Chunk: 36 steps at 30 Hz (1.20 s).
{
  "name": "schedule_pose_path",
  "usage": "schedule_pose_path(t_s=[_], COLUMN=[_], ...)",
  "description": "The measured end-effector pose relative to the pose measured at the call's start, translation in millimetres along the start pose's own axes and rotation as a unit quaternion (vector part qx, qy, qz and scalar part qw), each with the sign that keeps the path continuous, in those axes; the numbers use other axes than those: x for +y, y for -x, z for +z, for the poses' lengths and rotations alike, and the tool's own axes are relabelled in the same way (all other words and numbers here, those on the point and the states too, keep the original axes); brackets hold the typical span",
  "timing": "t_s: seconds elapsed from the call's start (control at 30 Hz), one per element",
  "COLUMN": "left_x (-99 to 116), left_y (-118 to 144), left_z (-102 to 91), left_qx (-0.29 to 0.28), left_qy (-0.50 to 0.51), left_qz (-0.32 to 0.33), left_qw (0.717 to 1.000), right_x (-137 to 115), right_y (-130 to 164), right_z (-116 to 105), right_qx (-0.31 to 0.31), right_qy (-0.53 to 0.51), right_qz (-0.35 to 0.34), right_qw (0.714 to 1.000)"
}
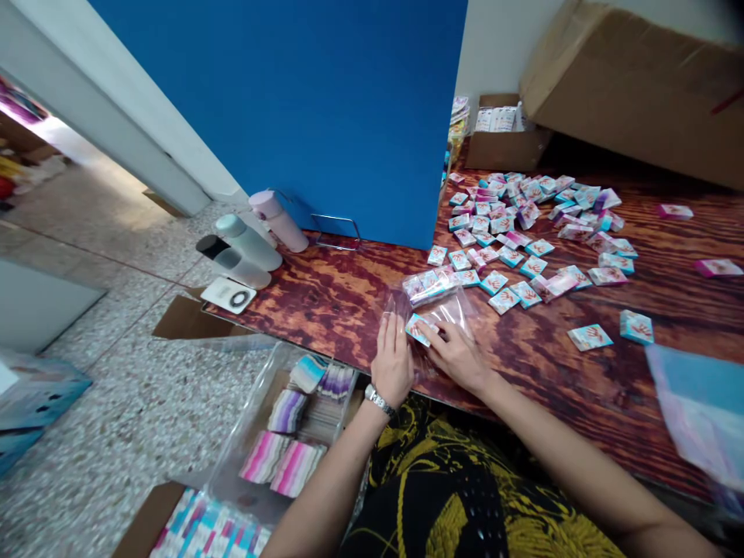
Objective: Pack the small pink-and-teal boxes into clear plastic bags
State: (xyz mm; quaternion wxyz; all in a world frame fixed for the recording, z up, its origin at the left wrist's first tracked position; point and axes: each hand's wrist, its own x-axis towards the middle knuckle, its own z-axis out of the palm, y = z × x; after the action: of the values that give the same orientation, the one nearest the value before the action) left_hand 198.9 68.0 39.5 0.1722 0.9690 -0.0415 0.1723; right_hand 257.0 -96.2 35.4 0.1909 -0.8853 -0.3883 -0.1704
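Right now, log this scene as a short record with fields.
Surface: dark wooden table
Left hand: left hand flat on a clear plastic bag
Right hand: right hand pinching a small packet at the bag
Behind bag: filled bundle of packets
Spread: loose small packets
Floor: bin of striped stacks

No legible text; print on small packets (589, 336) too blurred.

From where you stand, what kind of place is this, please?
Probably a small home packing workshop: many small packets lie scattered over a wooden table, cardboard boxes stand behind them, and both hands work at a clear plastic bag.
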Motion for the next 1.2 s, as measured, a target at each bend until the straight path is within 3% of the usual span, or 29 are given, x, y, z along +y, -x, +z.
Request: schedule_pose_path(t_s=[0.2, 0.4, 0.7, 0.9, 1.03, 1.2], left_x=[4.1, 4.0, 9.5, 11.1, 8.5, 6.2], left_y=[-3.2, -3.5, 8.8, 14.8, 15.7, 16.2], left_z=[-2.2, -4.8, 7.0, 14.4, 13.1, 9.7], left_qx=[0.000, -0.017, 0.004, 0.011, -0.003, -0.005], left_qy=[0.039, 0.081, 0.074, 0.074, 0.076, 0.063], left_qz=[-0.030, -0.045, -0.004, 0.009, 0.008, 0.008], left_qw=[0.999, 0.996, 0.997, 0.997, 0.997, 0.998], right_x=[1.3, 7.1, -6.7, -12.6, -10.6, -8.7], right_y=[7.4, 16.3, -26.8, -47.2, -47.8, -45.4], right_z=[7.5, 13.4, 22.9, 42.9, 48.5, 38.8], right_qx=[0.020, -0.007, -0.010, 0.004, -0.029, -0.057], right_qy=[0.007, 0.035, 0.044, 0.073, 0.070, 0.122], right_qz=[-0.022, -0.047, 0.018, 0.067, 0.058, 0.012], right_qw=[1.000, 0.998, 0.999, 0.995, 0.995, 0.991])
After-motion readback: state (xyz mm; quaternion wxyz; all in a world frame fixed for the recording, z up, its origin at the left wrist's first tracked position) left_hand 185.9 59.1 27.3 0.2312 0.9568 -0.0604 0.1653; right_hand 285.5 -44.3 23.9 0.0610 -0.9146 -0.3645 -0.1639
